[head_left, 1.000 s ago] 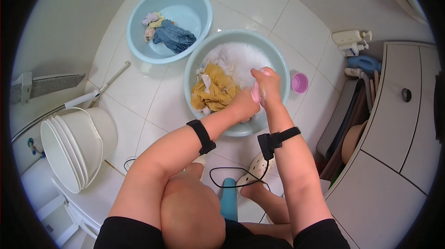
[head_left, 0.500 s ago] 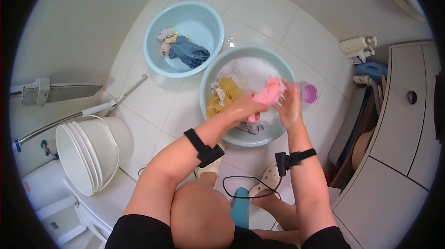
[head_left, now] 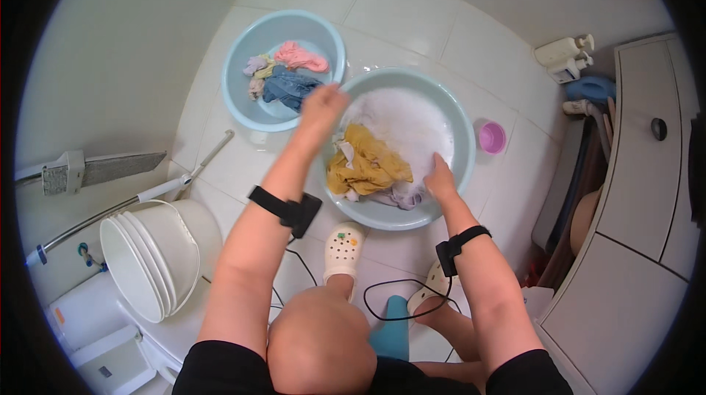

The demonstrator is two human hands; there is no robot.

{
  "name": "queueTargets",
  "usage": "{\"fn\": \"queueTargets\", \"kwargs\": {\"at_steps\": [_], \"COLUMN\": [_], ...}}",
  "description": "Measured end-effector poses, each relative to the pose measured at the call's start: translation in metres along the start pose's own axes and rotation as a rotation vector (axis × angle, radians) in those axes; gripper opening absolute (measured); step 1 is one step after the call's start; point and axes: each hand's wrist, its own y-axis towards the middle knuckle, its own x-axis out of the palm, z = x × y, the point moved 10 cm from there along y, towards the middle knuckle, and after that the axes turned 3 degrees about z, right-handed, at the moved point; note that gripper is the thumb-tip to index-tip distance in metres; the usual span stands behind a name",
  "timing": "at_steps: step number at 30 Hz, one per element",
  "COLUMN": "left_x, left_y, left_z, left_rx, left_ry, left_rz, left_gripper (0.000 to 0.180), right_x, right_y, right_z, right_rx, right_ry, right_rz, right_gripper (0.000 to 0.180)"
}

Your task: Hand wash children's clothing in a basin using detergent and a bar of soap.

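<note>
In the head view, my left hand (head_left: 324, 109) is smeared by motion between the two light blue basins, beside the rim of the far left one; its grip is unclear. My right hand (head_left: 441, 180) is over the right side of the nearer basin (head_left: 468, 127), a finger stretched toward the suds (head_left: 412, 119), with nothing visible in it. A mustard-yellow garment (head_left: 370, 163) and a greyish-purple cloth (head_left: 403, 195) lie in the foam. The far basin (head_left: 229, 75) holds a pink cloth (head_left: 301, 57), a blue garment (head_left: 288, 88) and small pale cloths (head_left: 257, 66).
A pink-purple cup (head_left: 491, 137) stands on the tiles right of the foamy basin. At left are a white bucket (head_left: 169, 248) and a flat mop (head_left: 110, 168). Pump bottles (head_left: 562, 53) and a grey cabinet (head_left: 632, 174) line the right. A black cable (head_left: 368, 299) hangs by my legs.
The pink cloth has gone from my hands into the far left basin. My left hand has moved up and left, toward that basin; my right hand has dropped lower, near the suds.
</note>
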Motion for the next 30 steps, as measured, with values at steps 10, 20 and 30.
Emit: {"fn": "queueTargets", "kwargs": {"at_steps": [10, 20, 30], "left_x": [0.119, 0.044, -0.001], "left_y": [-0.098, -0.053, -0.04], "left_z": [-0.018, -0.01, -0.014], "left_rx": [0.599, 0.271, 0.165], "left_ry": [1.034, 0.868, 0.689], "left_rz": [-0.368, -0.118, 0.136], "left_gripper": [0.056, 0.042, 0.043], "right_x": [0.063, -0.034, -0.097], "right_y": [-0.039, -0.055, -0.068], "right_z": [0.002, -0.069, -0.116], "right_rx": [0.615, 0.436, 0.195], "right_ry": [0.505, 0.988, 0.936], "right_rz": [-0.273, -0.275, -0.239], "right_gripper": [0.052, 0.031, 0.03]}}
